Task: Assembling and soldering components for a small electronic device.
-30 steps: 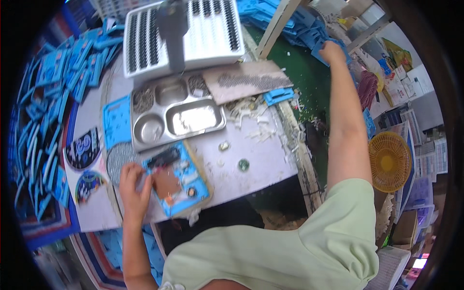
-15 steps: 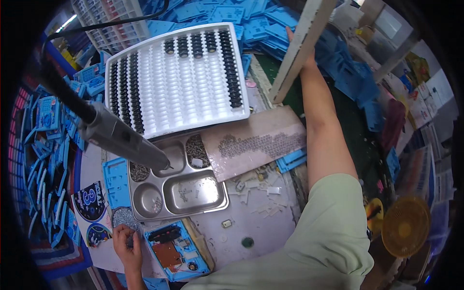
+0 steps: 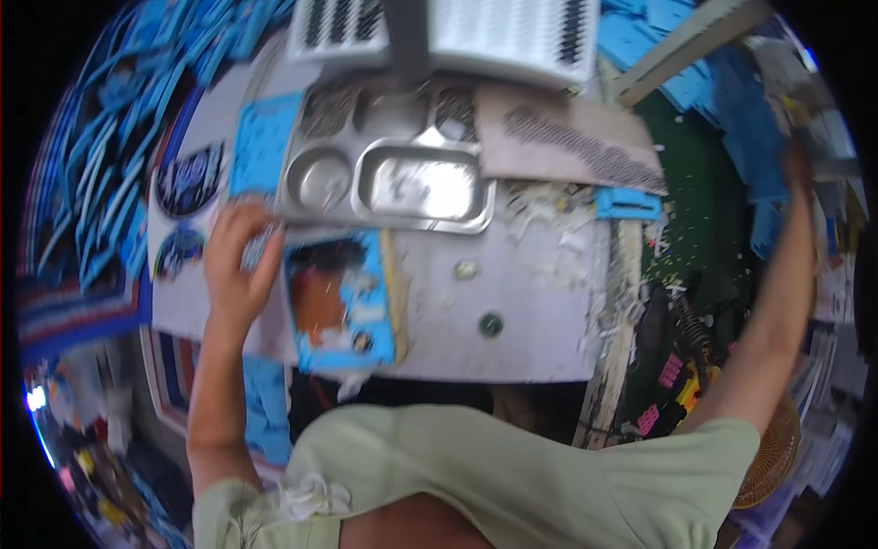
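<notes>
Loosely, the left hand point(image 3: 240, 274) curves half open over a grey disc point(image 3: 253, 249), thumb parted from bent fingers whose undersides are hidden; the blue casing point(image 3: 364, 306) lies just right of it on the desk point(image 3: 540, 343). The right arm stretches far out sideways; its hand point(image 3: 797, 169) blurs near blue panels point(image 3: 743, 128), grip impossible to tell. The upper edge crops the white tray point(image 3: 498, 32).

Tbl point(image 3: 439, 343) — metal tray point(image 3: 416, 220), blue casing point(image 3: 327, 359), wht bits point(image 3: 573, 240)

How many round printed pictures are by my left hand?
2: a round picture farther away, another nearer, both left of the left hand, which may hide more.
</notes>
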Available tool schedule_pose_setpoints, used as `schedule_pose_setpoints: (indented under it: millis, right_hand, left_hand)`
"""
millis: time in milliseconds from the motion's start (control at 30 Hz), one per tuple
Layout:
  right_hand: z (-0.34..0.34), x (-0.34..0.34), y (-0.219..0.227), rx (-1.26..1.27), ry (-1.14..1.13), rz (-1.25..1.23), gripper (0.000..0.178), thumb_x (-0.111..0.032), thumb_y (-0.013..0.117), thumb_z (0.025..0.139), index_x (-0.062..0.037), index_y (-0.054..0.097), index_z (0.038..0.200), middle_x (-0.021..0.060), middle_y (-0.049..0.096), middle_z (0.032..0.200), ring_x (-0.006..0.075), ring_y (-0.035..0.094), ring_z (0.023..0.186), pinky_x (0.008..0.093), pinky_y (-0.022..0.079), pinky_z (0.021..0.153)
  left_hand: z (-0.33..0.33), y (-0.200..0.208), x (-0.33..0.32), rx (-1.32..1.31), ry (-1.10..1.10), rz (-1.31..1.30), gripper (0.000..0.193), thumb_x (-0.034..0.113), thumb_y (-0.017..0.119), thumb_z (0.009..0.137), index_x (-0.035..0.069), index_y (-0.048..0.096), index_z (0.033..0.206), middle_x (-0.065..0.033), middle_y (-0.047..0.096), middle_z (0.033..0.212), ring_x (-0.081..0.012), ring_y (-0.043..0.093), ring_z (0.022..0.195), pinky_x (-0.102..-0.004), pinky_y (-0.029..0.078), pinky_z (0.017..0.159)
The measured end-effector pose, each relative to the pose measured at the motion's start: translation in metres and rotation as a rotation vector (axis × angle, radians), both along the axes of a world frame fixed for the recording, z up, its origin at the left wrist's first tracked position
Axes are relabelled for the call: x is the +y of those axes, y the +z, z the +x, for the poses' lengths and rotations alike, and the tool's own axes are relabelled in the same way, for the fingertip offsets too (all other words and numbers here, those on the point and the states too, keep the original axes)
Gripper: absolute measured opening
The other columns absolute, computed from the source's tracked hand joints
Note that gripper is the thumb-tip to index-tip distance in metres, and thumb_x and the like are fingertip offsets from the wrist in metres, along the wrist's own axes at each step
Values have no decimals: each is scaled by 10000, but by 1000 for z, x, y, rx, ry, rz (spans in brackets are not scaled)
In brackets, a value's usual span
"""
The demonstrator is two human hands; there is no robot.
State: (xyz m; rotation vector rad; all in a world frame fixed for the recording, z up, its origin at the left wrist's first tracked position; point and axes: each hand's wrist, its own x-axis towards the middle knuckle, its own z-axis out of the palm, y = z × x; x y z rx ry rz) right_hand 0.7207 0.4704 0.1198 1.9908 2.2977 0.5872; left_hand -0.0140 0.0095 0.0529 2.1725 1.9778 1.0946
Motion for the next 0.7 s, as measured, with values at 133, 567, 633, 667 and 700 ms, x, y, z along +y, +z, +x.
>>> schedule_pose_setpoints:
  millis: [133, 567, 633, 667, 700]
  right_hand:
    - [-73, -120, 105, -73, 260, -256, 352, -57, 519, 944, -48, 674, 1260, 186, 664, 1296, 334, 653, 1189, 412, 525, 985]
    - [-520, -390, 15, 1412, 1111, 81, 301, -96, 661, 860, -32, 666, 1155, 175, 728, 1130, 326, 667, 1099, 455, 542, 898]
    - [-508, -402, -20, 1766, 785, -443, 483, -80, 604, 967, -24, 487, 1433, 196, 704, 1192, 265, 700, 1038, 356, 582, 842]
    - [-505, -407, -36, 1857, 642, -620, 561, -78, 590, 1003, -22, 413, 1532, 201, 701, 1195, 235, 712, 1003, 315, 591, 809]
    - [-505, -418, -51, 1813, 651, -654, 599, -86, 606, 1002, -22, 373, 1550, 194, 718, 1140, 206, 712, 959, 291, 577, 766]
  left_hand:
    - [28, 22, 29, -536, -193, -119, 222, 158, 712, 943, 0, 671, 1093, -45, 667, 948, -97, 577, 721, -246, 491, 664]
    - [-28, 63, -9, -1567, -64, -648, 416, 329, 617, 975, 2, 586, 1231, -160, 669, 1121, -244, 678, 944, -363, 561, 774]
    - [-33, 27, -42, -1355, -265, -357, 532, 379, 613, 1025, -15, 572, 1380, -144, 709, 1177, -185, 715, 1001, -305, 589, 825]
    - [-22, 21, -47, -1279, -198, -338, 484, 345, 637, 1015, -17, 602, 1334, -132, 718, 1137, -179, 713, 975, -306, 584, 844]
    - [-11, 16, -53, -1199, -126, -315, 436, 310, 662, 1005, -20, 631, 1288, -121, 726, 1096, -174, 712, 950, -307, 579, 863]
